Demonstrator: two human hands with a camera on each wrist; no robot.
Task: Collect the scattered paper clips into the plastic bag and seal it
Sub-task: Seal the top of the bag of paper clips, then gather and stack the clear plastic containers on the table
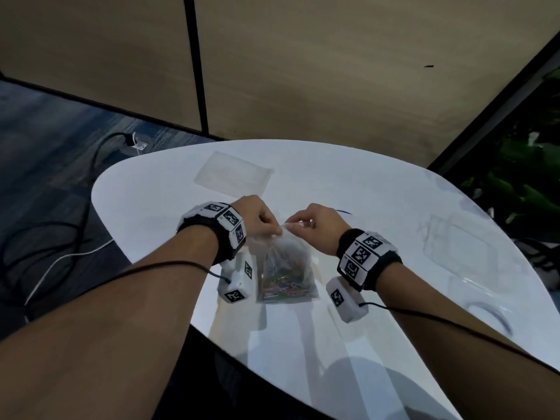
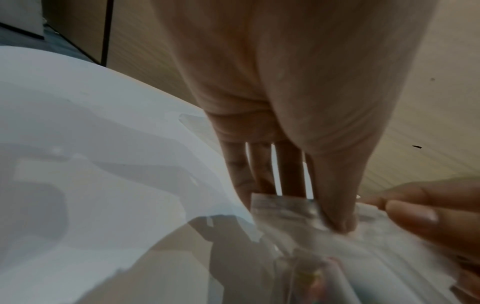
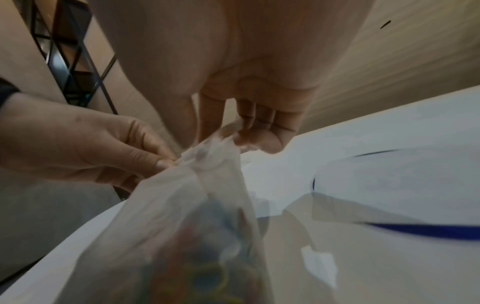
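Observation:
A clear plastic bag (image 1: 285,268) hangs upright above the white table (image 1: 363,189), with several coloured paper clips (image 1: 283,284) piled at its bottom. My left hand (image 1: 260,221) pinches the bag's top edge at its left side, thumb (image 2: 335,205) in front and fingers behind. My right hand (image 1: 312,222) pinches the same top strip (image 3: 215,144) at its right side. In the right wrist view the bag (image 3: 182,226) is blurred and the clips (image 3: 207,273) show as coloured smears. Whether the top strip is pressed closed I cannot tell.
A second flat clear bag (image 1: 233,174) lies on the table behind my hands. A clear plastic tray or lid (image 1: 457,250) lies at the right. A thin blue curved mark (image 1: 344,211) shows beyond my right hand. Cables (image 1: 60,259) run over the floor at left.

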